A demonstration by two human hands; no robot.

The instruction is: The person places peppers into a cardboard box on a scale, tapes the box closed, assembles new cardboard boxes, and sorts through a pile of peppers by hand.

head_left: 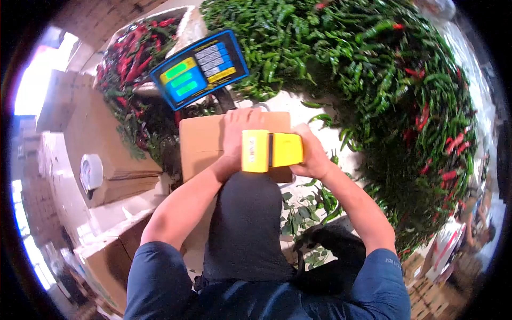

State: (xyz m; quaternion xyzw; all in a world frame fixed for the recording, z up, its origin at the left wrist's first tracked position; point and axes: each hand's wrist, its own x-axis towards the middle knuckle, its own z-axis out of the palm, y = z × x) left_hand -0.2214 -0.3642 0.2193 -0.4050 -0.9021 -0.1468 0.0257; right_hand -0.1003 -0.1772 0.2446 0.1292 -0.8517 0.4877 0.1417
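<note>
A closed cardboard box [201,140] stands in front of my knee. My left hand [240,129] lies on its top, the fingers stretched toward the far edge. A yellow tape dispenser [285,150] with a dark band across it is over the right part of the box. My right hand [312,153] is wrapped round the right end of the dispenser. Just beyond the box is a blue scale display [200,69] with green-lit readouts and a keypad.
Green chillies [346,53] with some red ones form a large heap ahead and right. Red chillies [136,56] fill a white container at upper left. A tape roll [92,172] rests on flattened cardboard [114,144] at left. A person [474,240] is at the far right.
</note>
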